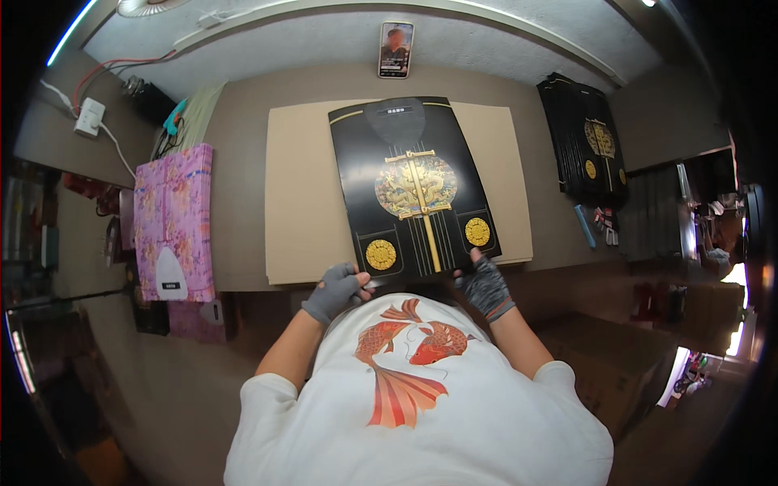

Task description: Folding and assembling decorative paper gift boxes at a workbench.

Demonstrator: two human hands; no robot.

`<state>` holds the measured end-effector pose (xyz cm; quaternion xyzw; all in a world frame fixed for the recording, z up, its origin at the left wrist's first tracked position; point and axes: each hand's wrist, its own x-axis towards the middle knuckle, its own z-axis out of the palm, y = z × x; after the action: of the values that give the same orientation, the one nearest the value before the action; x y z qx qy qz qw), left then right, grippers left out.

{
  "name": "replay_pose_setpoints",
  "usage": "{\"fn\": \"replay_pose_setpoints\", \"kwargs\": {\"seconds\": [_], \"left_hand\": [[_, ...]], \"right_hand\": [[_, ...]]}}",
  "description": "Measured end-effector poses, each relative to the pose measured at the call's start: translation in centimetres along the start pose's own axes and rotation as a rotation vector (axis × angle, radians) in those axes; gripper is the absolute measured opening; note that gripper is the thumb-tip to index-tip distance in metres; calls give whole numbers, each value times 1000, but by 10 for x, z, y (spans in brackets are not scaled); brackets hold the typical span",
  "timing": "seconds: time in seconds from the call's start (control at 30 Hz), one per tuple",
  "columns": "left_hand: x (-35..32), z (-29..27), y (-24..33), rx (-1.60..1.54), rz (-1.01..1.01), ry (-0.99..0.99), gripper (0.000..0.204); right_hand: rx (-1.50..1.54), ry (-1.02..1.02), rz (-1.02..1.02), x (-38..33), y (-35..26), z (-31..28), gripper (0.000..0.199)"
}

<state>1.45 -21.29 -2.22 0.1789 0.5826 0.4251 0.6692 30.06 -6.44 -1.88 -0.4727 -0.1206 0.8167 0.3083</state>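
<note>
A black printed sheet [361, 176], looking like thin card with a gold dragon emblem, gold round patterns and a yellow stripe, lies slightly turned over a stack of plain tan cardboard [300, 194]. At its near left corner my left hand [334, 293], in a grey fingerless glove, is closed with the fingers pinched at the edge. My right hand [486, 287], in a mottled dark fingerless glove, holds the near right corner, thumb on top. The fingers under the sheet are hidden from me.
Pink flowered printed pieces [174, 211] are stacked at the left. More black printed pieces [582, 134] lie at the far right, near a blue stick-like object [584, 226]. A phone [395, 50] leans at the back. A white power strip [90, 117] with cables is at the far left.
</note>
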Motion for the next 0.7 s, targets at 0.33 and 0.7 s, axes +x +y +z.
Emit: {"fn": "replay_pose_setpoints", "kwargs": {"seconds": [0.33, 0.7], "left_hand": [[33, -7, 1, 169, 57, -93, 31], [125, -12, 6, -23, 382, -150, 31]], "right_hand": [[-359, 50, -105, 11, 50, 40, 30], [-395, 107, -248, -4, 47, 28, 34]]}}
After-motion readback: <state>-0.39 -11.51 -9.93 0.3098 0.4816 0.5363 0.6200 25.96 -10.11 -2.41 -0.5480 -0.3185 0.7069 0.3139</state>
